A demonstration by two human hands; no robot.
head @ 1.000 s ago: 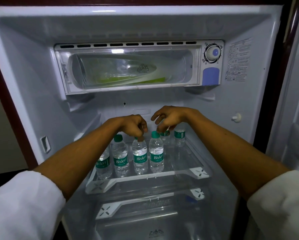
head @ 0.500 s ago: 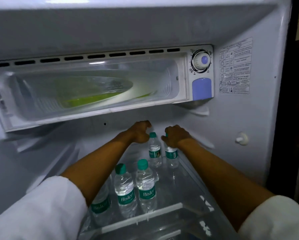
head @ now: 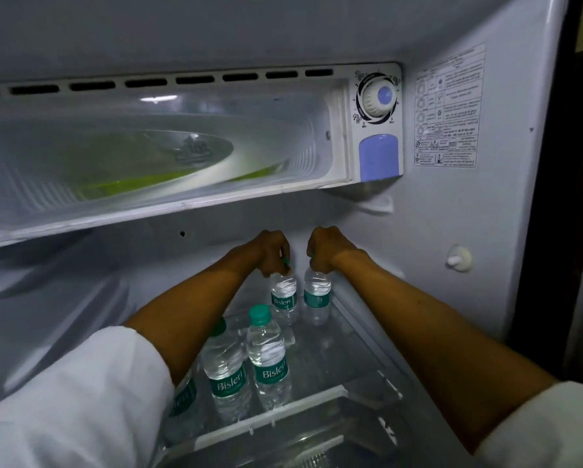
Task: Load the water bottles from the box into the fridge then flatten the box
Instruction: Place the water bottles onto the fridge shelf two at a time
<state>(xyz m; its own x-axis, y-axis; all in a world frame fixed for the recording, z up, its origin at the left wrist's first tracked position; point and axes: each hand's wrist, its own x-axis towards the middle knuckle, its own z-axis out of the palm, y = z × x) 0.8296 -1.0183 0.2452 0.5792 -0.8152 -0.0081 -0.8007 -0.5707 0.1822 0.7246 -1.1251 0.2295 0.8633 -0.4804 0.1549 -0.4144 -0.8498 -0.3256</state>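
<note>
While upright, two bottles (head: 284, 297) meet each hand's grip.

left hand (head: 272, 251) grips bottle (head: 284, 297) | right hand (head: 323, 248) grips neighbouring bottle (head: 317, 297) | glass shelf (head: 344, 352)

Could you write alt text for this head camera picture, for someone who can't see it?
Inside an open fridge, the left hand and right hand each grip the cap of a water bottle, one beside the other, at the back of a glass shelf. More bottles stand nearer the front.
</note>
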